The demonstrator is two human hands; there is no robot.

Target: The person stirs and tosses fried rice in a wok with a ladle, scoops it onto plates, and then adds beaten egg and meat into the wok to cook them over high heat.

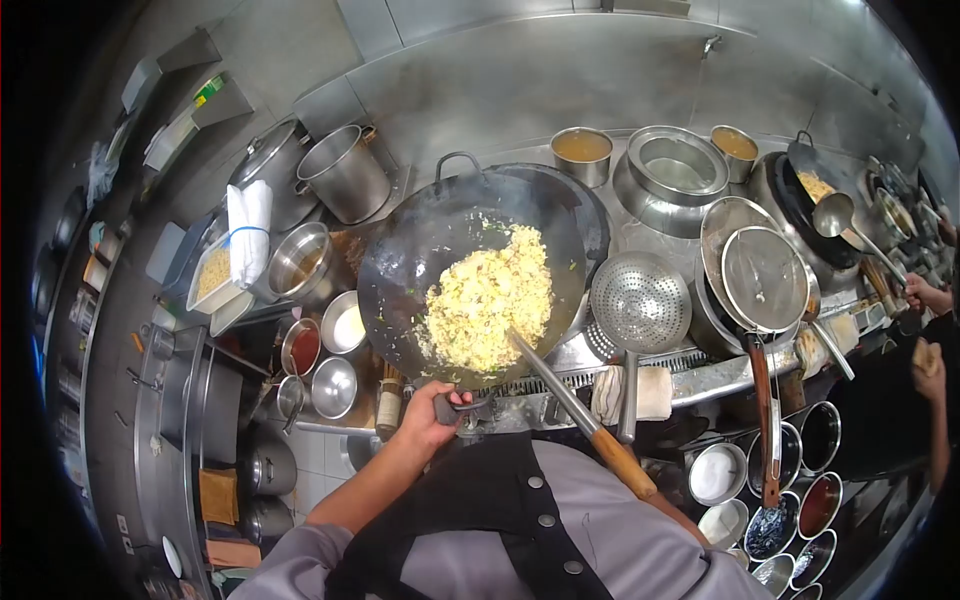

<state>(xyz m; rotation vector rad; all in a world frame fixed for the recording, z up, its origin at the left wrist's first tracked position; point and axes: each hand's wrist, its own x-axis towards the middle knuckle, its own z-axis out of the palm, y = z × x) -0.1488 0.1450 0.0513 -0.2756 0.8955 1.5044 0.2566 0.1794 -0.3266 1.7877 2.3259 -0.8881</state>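
Observation:
A large dark wok (400,265) sits on the stove, holding a heap of yellow fried rice (495,295) with green bits in it. My left hand (425,418) is closed around the wok's near handle (455,407), with something dark grey at the grip. Across to the right, a long metal-shafted wok utensil (565,390) with a wooden grip slants into the rice, its head buried. My right hand (662,506) is at the end of that wooden grip; its fingers barely show.
A perforated skimmer (640,300) and mesh strainers (765,280) lie right of the wok. Pots of broth (581,147) stand behind. At left are a steel stockpot (350,180) and small bowls (334,388). A co-worker's hand (928,295) holds a ladle (833,215) at far right.

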